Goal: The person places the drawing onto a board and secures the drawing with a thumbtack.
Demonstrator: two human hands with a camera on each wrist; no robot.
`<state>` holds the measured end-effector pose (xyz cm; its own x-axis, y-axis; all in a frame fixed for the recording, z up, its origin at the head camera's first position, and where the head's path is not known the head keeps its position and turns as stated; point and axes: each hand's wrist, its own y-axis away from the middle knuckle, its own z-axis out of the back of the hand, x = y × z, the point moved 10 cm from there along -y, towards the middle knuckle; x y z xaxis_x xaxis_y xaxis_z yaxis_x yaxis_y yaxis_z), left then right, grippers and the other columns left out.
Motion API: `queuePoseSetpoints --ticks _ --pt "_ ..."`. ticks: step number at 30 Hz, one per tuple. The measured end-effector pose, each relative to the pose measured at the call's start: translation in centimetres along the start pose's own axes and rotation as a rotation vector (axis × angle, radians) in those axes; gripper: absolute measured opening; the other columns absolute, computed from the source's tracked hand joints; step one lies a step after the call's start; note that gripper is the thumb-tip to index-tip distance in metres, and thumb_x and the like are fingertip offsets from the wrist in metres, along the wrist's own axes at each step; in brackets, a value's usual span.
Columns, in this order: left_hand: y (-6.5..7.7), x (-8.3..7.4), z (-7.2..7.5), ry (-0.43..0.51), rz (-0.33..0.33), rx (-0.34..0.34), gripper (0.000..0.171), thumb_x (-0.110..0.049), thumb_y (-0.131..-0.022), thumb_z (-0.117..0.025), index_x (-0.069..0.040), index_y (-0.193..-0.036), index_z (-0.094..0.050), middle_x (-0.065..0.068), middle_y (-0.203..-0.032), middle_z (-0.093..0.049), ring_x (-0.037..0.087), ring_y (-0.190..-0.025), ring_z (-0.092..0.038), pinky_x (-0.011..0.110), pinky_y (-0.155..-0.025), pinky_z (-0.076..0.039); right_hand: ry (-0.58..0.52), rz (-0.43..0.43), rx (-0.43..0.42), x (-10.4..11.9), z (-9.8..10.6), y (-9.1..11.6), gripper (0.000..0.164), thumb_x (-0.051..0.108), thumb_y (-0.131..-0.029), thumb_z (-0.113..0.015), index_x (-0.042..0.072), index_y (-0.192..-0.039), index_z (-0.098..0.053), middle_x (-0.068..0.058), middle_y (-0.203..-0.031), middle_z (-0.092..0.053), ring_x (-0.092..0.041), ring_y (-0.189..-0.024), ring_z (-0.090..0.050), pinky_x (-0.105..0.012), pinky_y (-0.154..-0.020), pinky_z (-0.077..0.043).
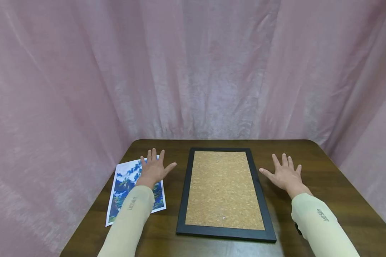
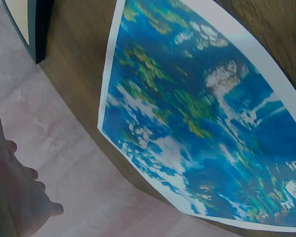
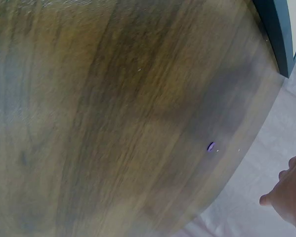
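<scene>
Handling seems unstarted: left hand (image 1: 152, 172) and right hand (image 1: 286, 175) apart, fingers spread; lifting the landscape print (image 1: 123, 184) would call for pinching.

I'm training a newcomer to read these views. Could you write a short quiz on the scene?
1. True or false: the right hand is empty.
2. Which is nearer the print?
A) the right hand
B) the left hand
3. Fill in: the panel inside the frame looks like ____.

Key: 1. True; 2. B; 3. cork.
</scene>
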<state>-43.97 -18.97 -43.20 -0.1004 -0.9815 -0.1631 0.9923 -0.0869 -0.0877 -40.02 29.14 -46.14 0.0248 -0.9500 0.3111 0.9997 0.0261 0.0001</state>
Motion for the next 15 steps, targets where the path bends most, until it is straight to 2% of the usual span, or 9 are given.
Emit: queuePoseSetpoints --ticks 9,15 --pt "0.7 2.7 1.1 0.011 0.06 0.005 0.097 -0.077 -0.092 -0.033 -0.012 -0.16 -0.009 0.026 -0.162 0.007 0.044 -0.147 0.011 0.069 -0.109 0.013 -0.031 -0.027 0.002 -1.4 1.1 0.5 0.107 0.077 -0.091 -0.037 -0.002 -0.156 -0.006 -0.043 -0.153 0.009 -0.06 -0.139 0.012 -0.079 -0.098 0.013" --pt "1.5 5.0 1.2 0.025 0.103 0.017 0.102 -0.079 -0.09 -0.031 -0.009 -0.16 -0.007 0.028 -0.161 0.01 0.047 -0.146 0.015 0.069 -0.105 0.02 0.009 -0.044 -0.003 -2.8 1.2 0.6 0.106 0.079 -0.09 -0.034 0.002 -0.157 -0.005 -0.044 -0.152 0.01 -0.061 -0.138 0.012 -0.08 -0.096 0.015"
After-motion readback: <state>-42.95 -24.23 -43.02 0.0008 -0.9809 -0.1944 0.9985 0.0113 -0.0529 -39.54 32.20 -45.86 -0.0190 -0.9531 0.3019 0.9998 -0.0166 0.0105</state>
